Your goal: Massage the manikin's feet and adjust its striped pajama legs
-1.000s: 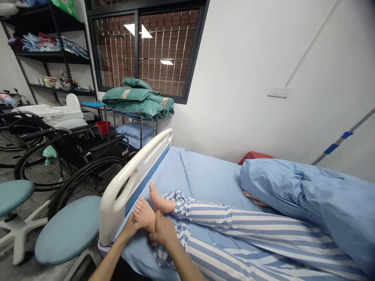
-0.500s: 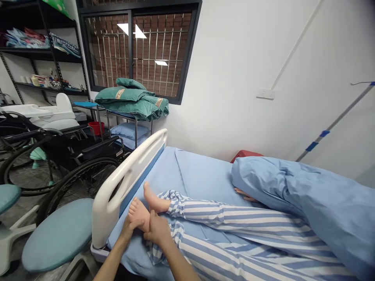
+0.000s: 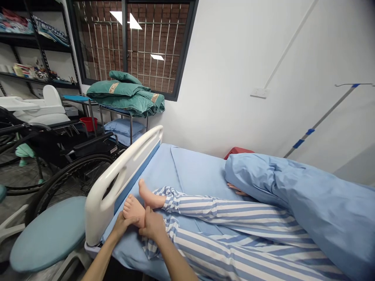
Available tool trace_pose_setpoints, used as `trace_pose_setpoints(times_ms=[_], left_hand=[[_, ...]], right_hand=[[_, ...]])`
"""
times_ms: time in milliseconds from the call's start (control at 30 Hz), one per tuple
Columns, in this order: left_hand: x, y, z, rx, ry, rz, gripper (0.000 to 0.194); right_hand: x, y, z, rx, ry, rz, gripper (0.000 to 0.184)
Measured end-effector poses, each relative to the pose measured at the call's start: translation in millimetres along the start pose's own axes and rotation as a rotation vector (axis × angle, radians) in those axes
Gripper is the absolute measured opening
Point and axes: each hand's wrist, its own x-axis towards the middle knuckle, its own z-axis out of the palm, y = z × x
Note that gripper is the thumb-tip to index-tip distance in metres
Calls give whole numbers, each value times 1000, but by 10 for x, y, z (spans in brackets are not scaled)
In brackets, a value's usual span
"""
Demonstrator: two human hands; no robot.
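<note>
Two legs in blue-and-white striped cloth trousers [image 3: 234,212] lie along a pale blue sheet [image 3: 196,164], their feet by the white plastic end board [image 3: 94,210]; they would likely feel heavy and limp, bending at the joints, with loose cloth that slides. Of the feet, the bare, smooth near foot [image 3: 134,210] is just above the sheet's near left edge, beside the bare far foot [image 3: 152,200]. It looks firm inside yet yielding outside, best held broadly at heel and ankle rather than by the toes. The left hand [image 3: 119,228] has its fingers partly closed on the forefoot, thumb across the top; the right hand [image 3: 155,225] has its fingers curled around the ankle. Patterned gold bands, not readable words, mark the folded green quilts [image 3: 129,97]; a small pale label [image 3: 113,149] on the black wheelchair [image 3: 90,145] is illegible.
</note>
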Motion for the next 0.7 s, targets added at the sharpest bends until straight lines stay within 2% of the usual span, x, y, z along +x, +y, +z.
trace_pose_setpoints(times_ms=[167,267,367,500,567,700], left_hand=[[-41,236,-128,297,-3,-7,31],[-27,240,-160,343,2,10,34],[25,106,-83,218,-18,21,34],[75,-149,137,-107,170,45,29],[80,-233,209,-188,213,36,25],[90,-248,186,-156,145,11,24]], right_hand=[[-19,-8,-13,-1,15,-2,61],[-26,-12,-7,-7,19,4,62],[-16,-4,13,-5,23,7,63],[18,15,39,-20,17,6,66],[33,18,43,-32,15,8,68],[49,18,43,-47,17,7,67]])
